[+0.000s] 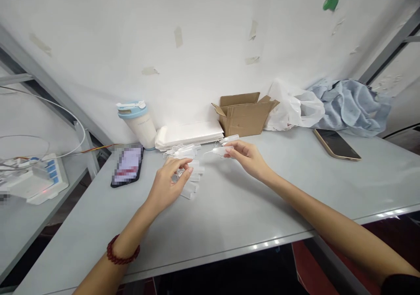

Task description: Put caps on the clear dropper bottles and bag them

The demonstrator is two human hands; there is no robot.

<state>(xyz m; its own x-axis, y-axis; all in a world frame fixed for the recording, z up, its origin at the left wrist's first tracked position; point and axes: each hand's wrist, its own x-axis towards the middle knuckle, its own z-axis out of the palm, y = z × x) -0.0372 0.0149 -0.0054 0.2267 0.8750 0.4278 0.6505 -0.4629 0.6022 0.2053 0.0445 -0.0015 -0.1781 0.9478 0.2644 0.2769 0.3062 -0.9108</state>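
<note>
My left hand (pixel 169 182), with a red bead bracelet at the wrist, hovers over a small heap of clear plastic pieces (pixel 192 179) on the grey table (pixel 229 207); its fingers are pinched together at the heap, and whether they grip a piece is hidden. My right hand (pixel 246 156) is closed in a pinch on a small clear plastic piece (pixel 222 150) with a thin wire, held just above the table behind the heap. Another clear piece (pixel 229 138) lies just past it.
A blue-lidded cup (pixel 138 124), a stack of white sheets (pixel 190 134), an open cardboard box (pixel 243 113), a white plastic bag (pixel 295 107) and blue cloth (pixel 351 104) line the wall. Phones lie at left (pixel 127 167) and right (pixel 336 144). A power strip (pixel 36 181) sits far left.
</note>
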